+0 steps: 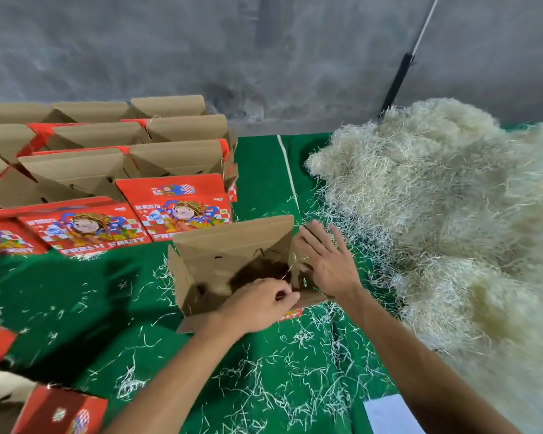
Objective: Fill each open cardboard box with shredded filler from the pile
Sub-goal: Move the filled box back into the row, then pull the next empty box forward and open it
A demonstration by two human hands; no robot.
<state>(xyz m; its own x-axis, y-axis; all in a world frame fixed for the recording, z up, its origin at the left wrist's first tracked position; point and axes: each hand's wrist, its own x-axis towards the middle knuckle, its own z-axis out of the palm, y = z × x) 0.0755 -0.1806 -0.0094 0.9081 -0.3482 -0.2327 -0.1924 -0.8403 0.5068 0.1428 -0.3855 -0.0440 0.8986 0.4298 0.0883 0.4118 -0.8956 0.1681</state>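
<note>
Open cardboard box (232,261), inside dark, no filler seen. Left hand (257,303) pinching its near edge; right hand (326,264) spread flat on its side flap (304,277).

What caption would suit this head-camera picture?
Two hands, left and right, hold an open cardboard box beside the shredded filler pile.

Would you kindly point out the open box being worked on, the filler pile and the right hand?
open box (232,242): head view, inner face of its far wall.
filler pile (452,195): head view, middle of the heap.
right hand (329,264): head view, back of the hand.
</note>
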